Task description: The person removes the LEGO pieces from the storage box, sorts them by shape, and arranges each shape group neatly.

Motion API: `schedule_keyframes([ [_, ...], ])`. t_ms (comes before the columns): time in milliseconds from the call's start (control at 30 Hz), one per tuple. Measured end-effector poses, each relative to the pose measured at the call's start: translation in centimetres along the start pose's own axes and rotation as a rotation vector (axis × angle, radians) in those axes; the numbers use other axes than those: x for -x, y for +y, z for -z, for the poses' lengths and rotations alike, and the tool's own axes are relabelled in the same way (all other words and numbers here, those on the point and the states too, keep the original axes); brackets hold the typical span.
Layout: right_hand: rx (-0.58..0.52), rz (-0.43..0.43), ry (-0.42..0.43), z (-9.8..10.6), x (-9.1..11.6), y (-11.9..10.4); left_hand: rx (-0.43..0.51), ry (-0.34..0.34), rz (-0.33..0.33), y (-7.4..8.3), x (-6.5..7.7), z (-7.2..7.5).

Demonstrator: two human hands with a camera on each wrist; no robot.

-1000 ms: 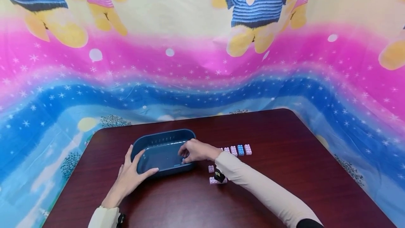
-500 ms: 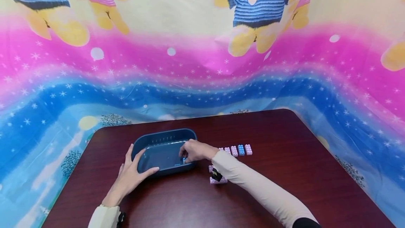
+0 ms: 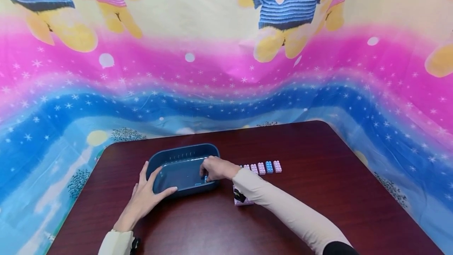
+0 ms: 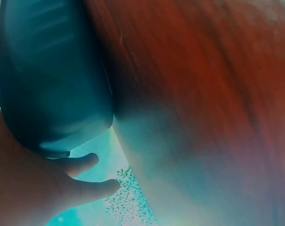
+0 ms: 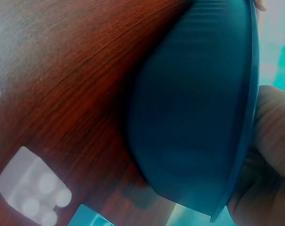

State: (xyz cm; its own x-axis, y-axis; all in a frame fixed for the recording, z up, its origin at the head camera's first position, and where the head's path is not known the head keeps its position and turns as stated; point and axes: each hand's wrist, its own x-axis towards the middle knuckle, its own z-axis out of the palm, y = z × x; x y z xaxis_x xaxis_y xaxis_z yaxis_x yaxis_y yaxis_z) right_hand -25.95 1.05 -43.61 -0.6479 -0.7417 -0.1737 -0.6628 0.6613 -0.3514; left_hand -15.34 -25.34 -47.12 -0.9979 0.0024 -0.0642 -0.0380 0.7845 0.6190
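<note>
A dark teal plastic tray [image 3: 177,172] stands on the table. My left hand [image 3: 143,196] rests on its left end, fingers spread and straight, the thumb along the near rim. Inside the right end, my right hand [image 3: 217,167] reaches down with curled fingers and pinches a small blue toy brick [image 3: 205,178], mostly covered by the fingertips. A second blue piece [image 3: 198,184] shows low at the near wall. In the right wrist view the tray's outer wall [image 5: 194,103] hides the fingertips; part of the hand [image 5: 274,136] appears beyond the rim.
Right of the tray runs a row of pink toy bricks [image 3: 261,168] with one blue brick [image 3: 269,167] among them. More pink bricks [image 3: 244,203] lie below the right wrist, partly covered by it. The dark wooden table [image 3: 301,145] meets a printed curtain [image 3: 226,109] behind.
Little differs. The right hand stays inside the tray's right end, its fingers shifting slightly, and the blue brick has come into sight at the fingertips. The left hand stays put.
</note>
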Motion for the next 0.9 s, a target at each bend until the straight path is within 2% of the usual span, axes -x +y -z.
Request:
schedule_keyframes([
  [233, 0.010, -0.009, 0.009, -0.01, -0.20, -0.13, 0.000, 0.003, 0.003, 0.11, -0.04, 0.09],
  [533, -0.026, -0.063, -0.003, -0.30, -0.22, -0.31, -0.006, 0.007, 0.002, 0.07, -0.09, 0.09],
  [800, -0.045, -0.012, 0.027, -0.37, -0.02, -0.22, -0.007, -0.009, 0.019, 0.01, 0.00, 0.05],
  [900, -0.087, 0.014, 0.053, -0.16, 0.31, -0.23, -0.003, -0.009, 0.022, 0.09, 0.04, 0.13],
])
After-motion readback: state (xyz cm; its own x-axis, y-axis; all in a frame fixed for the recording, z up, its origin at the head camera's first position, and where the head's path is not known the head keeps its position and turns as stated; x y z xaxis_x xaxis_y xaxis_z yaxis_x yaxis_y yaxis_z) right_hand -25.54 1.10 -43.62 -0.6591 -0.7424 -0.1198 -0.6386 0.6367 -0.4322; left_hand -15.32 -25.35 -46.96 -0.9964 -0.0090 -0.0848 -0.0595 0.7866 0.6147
